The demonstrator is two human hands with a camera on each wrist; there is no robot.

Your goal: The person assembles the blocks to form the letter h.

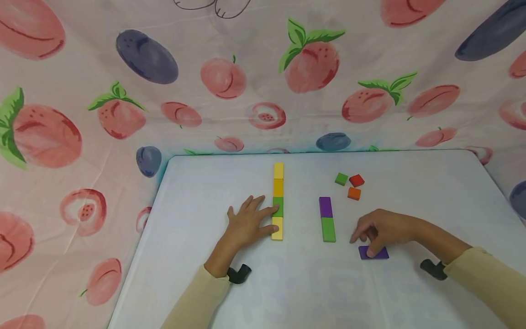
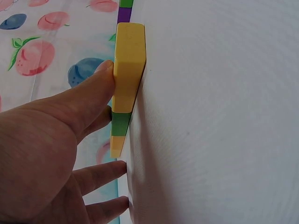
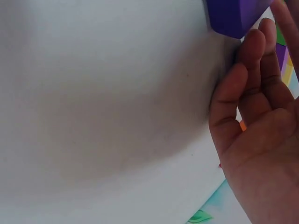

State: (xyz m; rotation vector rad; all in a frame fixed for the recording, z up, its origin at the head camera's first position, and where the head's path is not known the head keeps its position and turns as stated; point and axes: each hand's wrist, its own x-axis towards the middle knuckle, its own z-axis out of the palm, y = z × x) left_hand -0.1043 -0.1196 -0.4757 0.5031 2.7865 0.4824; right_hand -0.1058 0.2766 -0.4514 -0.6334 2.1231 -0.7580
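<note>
My left hand [image 1: 246,226], fingers spread, touches the left side of a column of yellow and green blocks with thumb and index finger. The index tip meets the green block [image 1: 278,206], the thumb the light yellow block [image 1: 277,234] at the near end. A purple block [image 1: 381,253] lies crosswise on the right, with my right hand [image 1: 388,226] at its left end. The right thumb overlaps that block, and the other fingers bend beside it. In the right wrist view one end of the purple block [image 3: 226,18] shows at the top; the thumb is hidden there.
Between the hands stands a short column, a purple block [image 1: 325,207] beyond a green block [image 1: 328,230]. Small green [image 1: 341,178], red [image 1: 356,180] and orange [image 1: 354,193] pieces lie farther back. A fruit-print cloth [image 1: 230,119] rises behind the white table [image 1: 287,292].
</note>
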